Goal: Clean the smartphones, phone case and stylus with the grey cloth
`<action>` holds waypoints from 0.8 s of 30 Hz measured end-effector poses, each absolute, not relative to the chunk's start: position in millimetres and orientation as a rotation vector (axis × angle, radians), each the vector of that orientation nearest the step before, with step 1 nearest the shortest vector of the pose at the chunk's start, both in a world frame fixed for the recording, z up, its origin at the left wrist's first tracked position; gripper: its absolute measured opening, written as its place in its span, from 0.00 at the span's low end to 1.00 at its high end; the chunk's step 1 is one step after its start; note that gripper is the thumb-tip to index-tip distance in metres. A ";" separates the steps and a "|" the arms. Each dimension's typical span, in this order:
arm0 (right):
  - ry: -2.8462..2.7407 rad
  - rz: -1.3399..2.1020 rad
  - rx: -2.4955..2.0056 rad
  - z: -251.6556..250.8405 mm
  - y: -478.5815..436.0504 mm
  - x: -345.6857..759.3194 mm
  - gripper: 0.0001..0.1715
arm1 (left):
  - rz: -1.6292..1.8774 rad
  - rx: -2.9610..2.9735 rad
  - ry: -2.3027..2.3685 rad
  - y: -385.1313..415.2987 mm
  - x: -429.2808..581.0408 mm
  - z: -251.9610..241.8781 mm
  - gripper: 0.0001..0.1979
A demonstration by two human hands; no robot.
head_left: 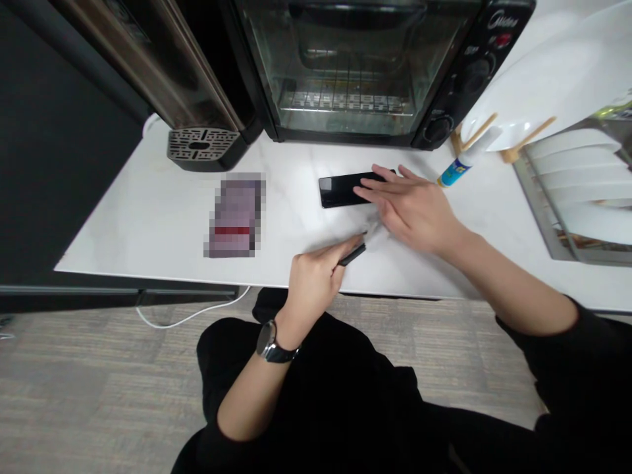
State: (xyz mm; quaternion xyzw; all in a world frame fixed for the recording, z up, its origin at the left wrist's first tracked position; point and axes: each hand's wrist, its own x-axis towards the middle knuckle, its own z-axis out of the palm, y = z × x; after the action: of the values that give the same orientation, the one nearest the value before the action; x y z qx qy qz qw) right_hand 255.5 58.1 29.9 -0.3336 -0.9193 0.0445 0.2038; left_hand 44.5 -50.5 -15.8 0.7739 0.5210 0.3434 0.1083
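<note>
My left hand [316, 280], with a watch [269, 342] on the wrist, is closed around a slim black object [353, 255] near the counter's front edge. A pale, blurred end points from it toward my other hand; its exact kind is unclear. My right hand [415, 207] is spread palm down, its fingertips over the right part of a black smartphone [340, 191] that lies flat. Its thumb side is close to the pale end, and whether they touch cannot be seen. Farther left lies a second phone [234, 214] with a pixelated screen.
A toaster oven [345, 72] stands at the back of the white counter [148, 224]. Left of it is a machine with a slotted drip tray [200, 146]. A blue-and-yellow tube [454, 172] leans by wooden pegs at the right, near a rack of white dishes [577, 171].
</note>
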 end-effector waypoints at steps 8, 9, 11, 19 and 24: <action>-2.663 0.034 -0.751 33.5 11.6 202.3 0.27 | 0.964 2.335 1.681 -46.4 38.7 -21.6 0.09; -2.677 0.039 -0.731 35.1 6.5 193.0 0.27 | 0.957 2.340 1.688 -45.4 36.8 -22.5 0.10; -2.681 0.045 -0.718 36.3 7.7 187.5 0.28 | 0.960 2.336 1.678 -44.3 34.5 -22.6 0.12; -2.501 0.077 -1.001 28.0 71.8 257.8 0.28 | 1.059 2.116 1.614 -47.5 45.7 -14.9 0.13; -2.565 -0.039 -0.858 30.5 28.8 207.2 0.25 | 1.039 2.246 1.714 -44.3 41.0 -23.4 0.13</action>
State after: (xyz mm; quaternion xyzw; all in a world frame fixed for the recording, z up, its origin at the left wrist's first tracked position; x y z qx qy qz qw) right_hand 207.2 28.8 30.5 -0.3098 -0.9257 -0.0139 0.2166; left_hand 41.0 -44.3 -23.4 0.7445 0.5681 0.3445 0.0657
